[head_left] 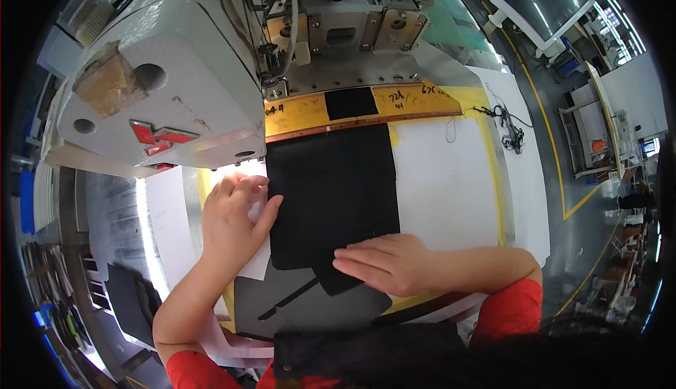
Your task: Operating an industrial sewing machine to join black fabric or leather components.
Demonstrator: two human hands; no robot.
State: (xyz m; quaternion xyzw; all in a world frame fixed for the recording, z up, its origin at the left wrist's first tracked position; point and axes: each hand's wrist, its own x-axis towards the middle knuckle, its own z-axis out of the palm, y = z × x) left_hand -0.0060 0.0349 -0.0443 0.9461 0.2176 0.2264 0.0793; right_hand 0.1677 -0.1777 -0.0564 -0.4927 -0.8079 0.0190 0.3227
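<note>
A black fabric panel (331, 192) lies flat on the white work surface (447, 195), its far edge against a yellow-taped bar (422, 100). My left hand (236, 213) is at the panel's left edge, thumb spread and touching the cloth. Its fingertips reach in beside the sewing machine head (169, 72), over a white sheet. My right hand (387, 262) lies with stretched fingers on the panel's near right corner. A smaller black piece (336, 281) pokes out from under the near edge, partly covered by that hand.
A grey sheet with a black slot (282, 311) lies nearest me. A black patch (351, 104) sits on the yellow bar. Tangled black thread (510, 132) rests at the right. Dark fabric pieces (132, 301) hang at the left. A monitor (542, 2) stands far right.
</note>
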